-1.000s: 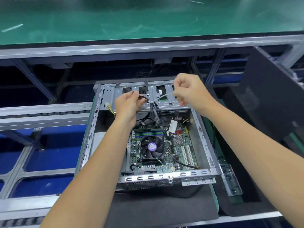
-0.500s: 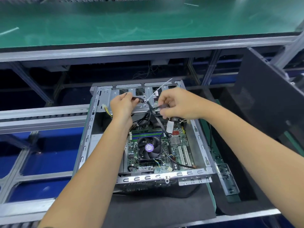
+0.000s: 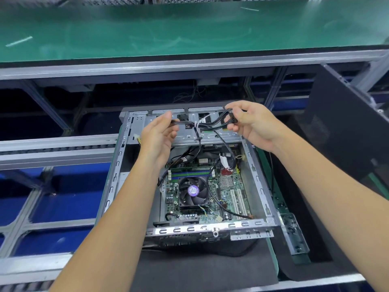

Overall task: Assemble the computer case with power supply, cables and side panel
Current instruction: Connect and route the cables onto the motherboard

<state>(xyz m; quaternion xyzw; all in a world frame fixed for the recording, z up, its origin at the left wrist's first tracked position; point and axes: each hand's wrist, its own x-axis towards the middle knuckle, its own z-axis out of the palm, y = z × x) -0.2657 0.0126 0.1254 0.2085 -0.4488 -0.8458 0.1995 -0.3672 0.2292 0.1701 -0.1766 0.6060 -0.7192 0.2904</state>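
Above the far end of the open computer case [image 3: 261, 187], black cable bundle [image 3: 207, 124] with white tie stretched level between both hands, left hand [image 3: 156, 137] loosely cupped around one end, right hand [image 3: 251, 123] pinching the other, side panel [image 3: 345, 127] leaning right of the case.

Surface under your work: a dark mat [image 3: 200, 268] on the near bench.
On the mat: the open computer case [image 3: 261, 186] sits directly on it, side opening up.
Beside your case, right: a metal bracket [image 3: 294, 234] lies flat on the dark surface.
Beyond you: a green-topped bench [image 3: 189, 32], with a pale strip [image 3: 19, 41] on it at the left.
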